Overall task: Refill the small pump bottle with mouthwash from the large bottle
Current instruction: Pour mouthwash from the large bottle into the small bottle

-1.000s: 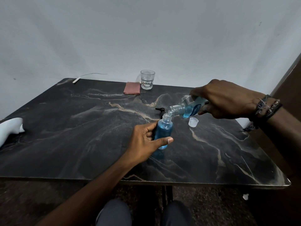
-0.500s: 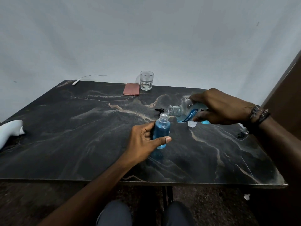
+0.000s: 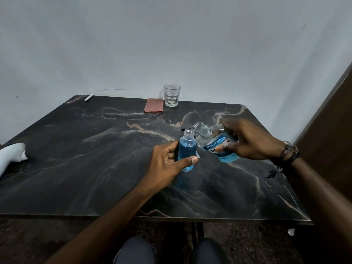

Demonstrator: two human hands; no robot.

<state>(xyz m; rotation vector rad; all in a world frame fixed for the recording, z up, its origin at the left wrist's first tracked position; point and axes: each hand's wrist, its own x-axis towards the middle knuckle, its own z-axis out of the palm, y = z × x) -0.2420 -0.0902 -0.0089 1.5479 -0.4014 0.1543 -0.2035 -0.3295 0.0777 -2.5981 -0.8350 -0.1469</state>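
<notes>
- My left hand (image 3: pixel 167 161) grips the small bottle (image 3: pixel 187 149): fingers curled round its far side, thumb laid across the front near the base. The bottle is upright, uncapped, blue liquid up to the shoulder.
- My right hand (image 3: pixel 249 141) holds the large bottle (image 3: pixel 215 143), fingers wrapped over its top side, thumb pressed on the label. It is tilted, open neck pointing toward 10 o'clock and upward, liquid pooled at the low end.
- The large bottle lies just at 3 o'clock of the small one; whether the two touch at the shoulder I cannot tell.
- Against half a second ago: the large bottle's mouth has lifted from near level, and no liquid sits in its neck. The small bottle stays in the same grip.
- On the table (image 3: pixel 76 168) at 12 o'clock: a glass (image 3: pixel 171 95) beside a pink cloth (image 3: pixel 154 105).
</notes>
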